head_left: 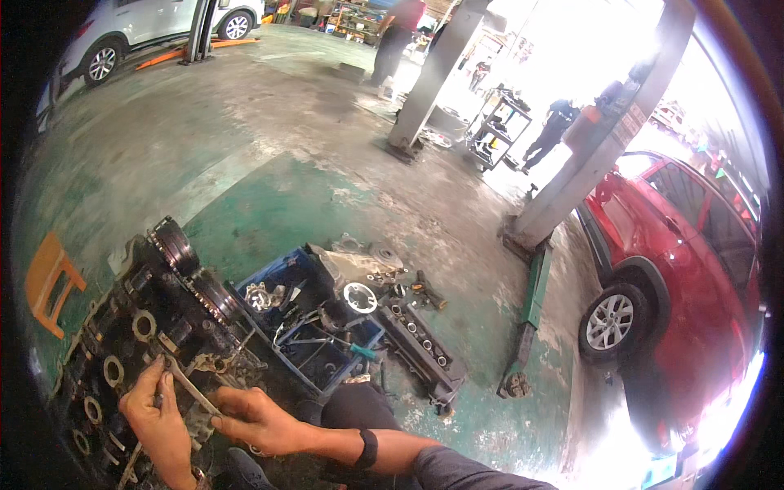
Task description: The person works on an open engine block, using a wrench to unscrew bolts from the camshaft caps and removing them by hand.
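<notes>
Two-Handed Tool Work at the Engine

The step in hand appears to be guiding a long, pale wrench-like tool at the opened engine. The tool lies over the engine, at the person's lower left, just beside a row of ring-shaped openings.

Hand state: the left hand is narrow, thumb and fingers drawn together on the tool's far end; the right hand holds the near end in a pinch of thumb and fingers. Whether the far end is seated on a fastener cannot be told, since the left fingers cover it.

Recommended practice:

1. Confirm full engagement of the far end before applying any load. A half-seated tool is liable to slip and round a fastener.
2. Use the left hand as guide only, pressing the head square; let the right hand supply the effort from the near end for best leverage.
3. Apply force smoothly. Keep the knuckles clear of the metal edges around the openings, and clear of the toothed wheel at the engine's upper end.
4. Put removed small parts into the blue crate just beside the engine, apart from the teal-handled screwdriver, rather than on the green floor, where they could easily be lost
</notes>
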A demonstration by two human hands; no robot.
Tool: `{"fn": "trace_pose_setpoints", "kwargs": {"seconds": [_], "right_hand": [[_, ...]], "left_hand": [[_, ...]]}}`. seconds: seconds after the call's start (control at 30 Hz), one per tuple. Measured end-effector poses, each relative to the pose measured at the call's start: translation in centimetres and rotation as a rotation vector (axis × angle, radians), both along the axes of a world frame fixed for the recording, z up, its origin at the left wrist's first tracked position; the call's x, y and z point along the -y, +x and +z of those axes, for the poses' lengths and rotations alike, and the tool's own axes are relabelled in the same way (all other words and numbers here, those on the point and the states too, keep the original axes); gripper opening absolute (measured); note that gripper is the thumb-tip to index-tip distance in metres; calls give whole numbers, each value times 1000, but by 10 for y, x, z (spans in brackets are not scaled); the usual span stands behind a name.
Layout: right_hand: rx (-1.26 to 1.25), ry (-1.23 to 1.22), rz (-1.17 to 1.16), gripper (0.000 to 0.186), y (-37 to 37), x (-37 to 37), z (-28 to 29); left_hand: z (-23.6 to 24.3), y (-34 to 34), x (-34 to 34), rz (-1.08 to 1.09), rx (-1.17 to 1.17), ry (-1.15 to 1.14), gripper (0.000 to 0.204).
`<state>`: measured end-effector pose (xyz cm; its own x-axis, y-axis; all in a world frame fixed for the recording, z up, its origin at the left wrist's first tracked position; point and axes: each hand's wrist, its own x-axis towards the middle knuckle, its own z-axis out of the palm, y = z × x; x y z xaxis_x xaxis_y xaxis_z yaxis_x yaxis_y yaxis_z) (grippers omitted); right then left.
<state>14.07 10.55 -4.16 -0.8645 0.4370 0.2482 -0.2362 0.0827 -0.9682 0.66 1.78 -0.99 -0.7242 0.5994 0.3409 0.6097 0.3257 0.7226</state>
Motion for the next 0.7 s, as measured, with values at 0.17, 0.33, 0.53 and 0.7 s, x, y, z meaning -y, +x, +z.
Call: {"fn": "trace_pose_setpoints", "kwargs": {"seconds": [0.17, 0.33, 0.53, 0.7], "right_hand": [[51, -292, 130, 28, 11, -29, 0], [10, -641, 84, 43, 21, -48, 2], [-34, -863, 133, 42, 20, -51, -1], [-32, -851, 144, 44, 23, -52, -1]], "left_hand": [[-2, -3, -2, -32, 92, 72, 20], [-1, -1, -3, -22, 164, 93, 19], [8, 6, -3, 19, 3, 5, 21], [11, 12, -1, 65, 35, -43, 26]]}}
